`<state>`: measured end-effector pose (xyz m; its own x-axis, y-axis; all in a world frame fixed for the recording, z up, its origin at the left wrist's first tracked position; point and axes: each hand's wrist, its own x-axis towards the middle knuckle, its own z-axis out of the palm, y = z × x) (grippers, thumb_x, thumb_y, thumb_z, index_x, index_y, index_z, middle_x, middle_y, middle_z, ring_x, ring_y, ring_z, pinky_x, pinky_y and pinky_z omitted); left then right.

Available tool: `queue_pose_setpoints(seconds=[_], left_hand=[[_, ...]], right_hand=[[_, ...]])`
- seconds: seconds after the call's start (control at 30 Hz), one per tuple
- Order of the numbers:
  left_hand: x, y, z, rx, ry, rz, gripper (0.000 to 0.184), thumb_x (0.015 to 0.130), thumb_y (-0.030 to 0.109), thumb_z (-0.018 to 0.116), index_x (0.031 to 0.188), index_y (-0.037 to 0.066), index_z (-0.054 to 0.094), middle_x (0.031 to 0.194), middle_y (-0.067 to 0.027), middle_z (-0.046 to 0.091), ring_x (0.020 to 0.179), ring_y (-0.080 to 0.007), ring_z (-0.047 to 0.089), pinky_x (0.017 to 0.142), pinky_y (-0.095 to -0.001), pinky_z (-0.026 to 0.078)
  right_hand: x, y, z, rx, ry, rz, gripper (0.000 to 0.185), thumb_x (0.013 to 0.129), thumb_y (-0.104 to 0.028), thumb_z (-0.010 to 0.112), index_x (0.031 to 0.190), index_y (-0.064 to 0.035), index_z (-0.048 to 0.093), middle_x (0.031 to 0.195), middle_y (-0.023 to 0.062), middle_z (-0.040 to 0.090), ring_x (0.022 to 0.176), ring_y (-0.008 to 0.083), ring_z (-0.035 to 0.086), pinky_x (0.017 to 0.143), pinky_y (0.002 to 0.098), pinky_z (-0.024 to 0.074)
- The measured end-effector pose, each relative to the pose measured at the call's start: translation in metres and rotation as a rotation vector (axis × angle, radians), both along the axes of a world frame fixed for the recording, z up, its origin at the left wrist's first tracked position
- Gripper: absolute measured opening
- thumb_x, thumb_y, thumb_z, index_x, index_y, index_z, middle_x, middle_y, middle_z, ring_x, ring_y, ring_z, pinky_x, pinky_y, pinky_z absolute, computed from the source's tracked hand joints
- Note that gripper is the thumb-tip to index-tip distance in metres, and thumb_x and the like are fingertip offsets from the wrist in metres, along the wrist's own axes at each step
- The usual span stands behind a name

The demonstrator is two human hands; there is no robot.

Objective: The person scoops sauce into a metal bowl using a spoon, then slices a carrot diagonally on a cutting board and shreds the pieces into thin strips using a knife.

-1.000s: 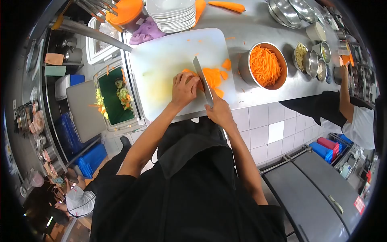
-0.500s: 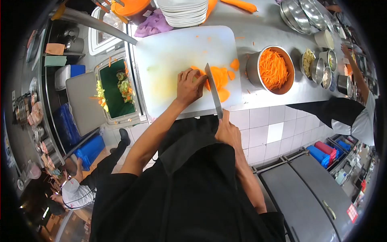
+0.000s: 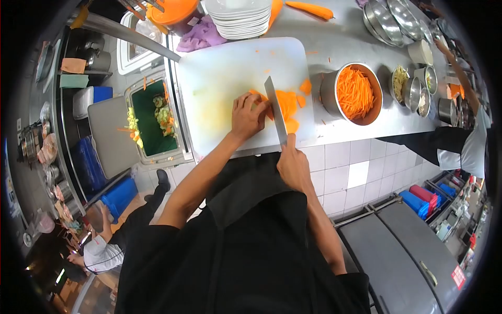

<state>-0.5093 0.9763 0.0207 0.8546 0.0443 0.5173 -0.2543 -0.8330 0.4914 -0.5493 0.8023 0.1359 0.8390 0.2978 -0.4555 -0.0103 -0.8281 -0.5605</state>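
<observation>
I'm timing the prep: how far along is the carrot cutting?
Seemingly done: the carrot shreds in the pot. In hand: the left hand steadies a carrot piece beside the knife in the right hand. Probably left: that piece, the unshredded slices on the board, perhaps the whole carrot beyond.

You had bright, whitish light over the board and the counter, where a pale glare washed the metal beside the pot. A soft shadow darkened the counter on the pot's left. The bowls gave you small, hard highlights, and one floor tile glowed almost white. Your apron sank into near-black with little detail. The lower left was dim, with tiny bright spots. Your hands and the knife looked fairly sharp; the edges bent, softened and faded into black corners.
</observation>
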Motion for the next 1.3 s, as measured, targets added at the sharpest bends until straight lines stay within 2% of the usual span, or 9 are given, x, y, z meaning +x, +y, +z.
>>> queue_pose_setpoints(seconds=[0.27,0.3,0.43,0.5,0.73,0.8,0.9,1.07,1.3], left_hand=[[0.002,0.000,0.002,0.013,-0.013,0.003,0.023,0.077,0.006,0.068,0.098,0.013,0.066,0.104,-0.0069,0.058,0.105,-0.0314,0.054,0.085,-0.0433,0.043],[-0.003,-0.002,0.000,0.013,-0.015,0.000,0.023,0.077,0.006,0.068,0.098,0.013,0.066,0.104,-0.0069,0.058,0.105,-0.0314,0.054,0.085,-0.0433,0.043],[-0.004,0.001,-0.002,0.008,-0.012,-0.013,0.023,0.077,0.006,0.067,0.100,0.012,0.064,0.105,-0.0080,0.058,0.104,-0.0325,0.055,0.085,-0.0446,0.044],[0.001,-0.001,-0.001,-0.012,-0.025,-0.017,0.022,0.078,0.006,0.066,0.099,0.011,0.064,0.106,-0.0083,0.058,0.103,-0.0329,0.055,0.085,-0.0448,0.045],[0.001,-0.001,-0.004,-0.055,-0.023,-0.014,0.022,0.078,0.005,0.066,0.099,0.013,0.064,0.104,-0.0066,0.058,0.104,-0.0306,0.055,0.086,-0.0436,0.045],[0.001,-0.001,-0.004,-0.068,-0.031,-0.019,0.022,0.078,0.005,0.066,0.098,0.013,0.064,0.104,-0.0069,0.058,0.104,-0.0309,0.055,0.087,-0.0441,0.045],[0.001,0.001,-0.006,-0.072,-0.040,-0.021,0.021,0.078,0.004,0.066,0.098,0.011,0.063,0.104,-0.0078,0.058,0.103,-0.0321,0.055,0.087,-0.0452,0.044],[0.000,0.004,-0.010,-0.138,-0.030,-0.015,0.028,0.081,0.000,0.067,0.106,0.006,0.055,0.103,-0.0126,0.059,0.098,-0.0353,0.055,0.087,-0.0446,0.043],[0.002,0.003,-0.016,-0.148,-0.118,-0.008,0.044,0.082,-0.001,0.068,0.120,0.011,0.050,0.110,-0.0123,0.057,0.099,-0.0312,0.056,0.086,-0.0429,0.041]], right_hand=[[-0.006,0.003,-0.036,0.051,-0.072,-0.007,0.032,0.084,0.004,0.047,0.113,0.0015,0.035,0.079,0.0337,0.062,0.070,0.0526,0.060,0.061,0.0599,0.0473],[0.002,0.011,-0.042,0.085,-0.200,0.041,0.019,0.096,-0.004,0.046,0.108,0.0039,0.034,0.066,0.0320,0.059,0.066,0.0508,0.060,0.052,0.0559,0.0464],[0.003,0.012,-0.040,0.040,-0.193,0.024,0.021,0.093,-0.001,0.048,0.109,0.0042,0.034,0.067,0.0317,0.059,0.065,0.0499,0.060,0.052,0.0558,0.0459],[0.008,0.011,-0.042,0.037,-0.099,-0.002,0.037,0.081,0.007,0.049,0.115,0.0040,0.037,0.075,0.0307,0.062,0.072,0.0508,0.061,0.064,0.0572,0.0488],[0.014,0.003,-0.039,0.146,-0.236,0.018,0.063,0.081,-0.001,0.053,0.141,0.0018,0.032,0.065,0.0296,0.060,0.063,0.0495,0.060,0.060,0.0552,0.0498],[0.027,-0.002,-0.038,0.247,0.011,0.007,0.078,0.077,-0.002,0.054,0.149,-0.0027,0.025,0.067,0.0304,0.060,0.068,0.0474,0.062,0.067,0.0544,0.0510],[0.022,0.010,-0.024,0.073,-0.035,0.035,0.082,0.076,-0.001,0.056,0.151,-0.0055,0.024,0.077,0.0298,0.062,0.074,0.0451,0.065,0.072,0.0547,0.0517],[0.004,0.028,-0.044,-0.022,-0.164,0.017,0.072,0.077,-0.001,0.057,0.145,-0.0076,0.033,0.096,0.0268,0.061,0.076,0.0473,0.064,0.068,0.0556,0.0524],[0.002,0.022,-0.043,0.042,-0.216,0.005,0.044,0.090,-0.026,0.062,0.125,-0.0064,0.043,0.094,0.0255,0.062,0.073,0.0460,0.066,0.065,0.0538,0.0539]])
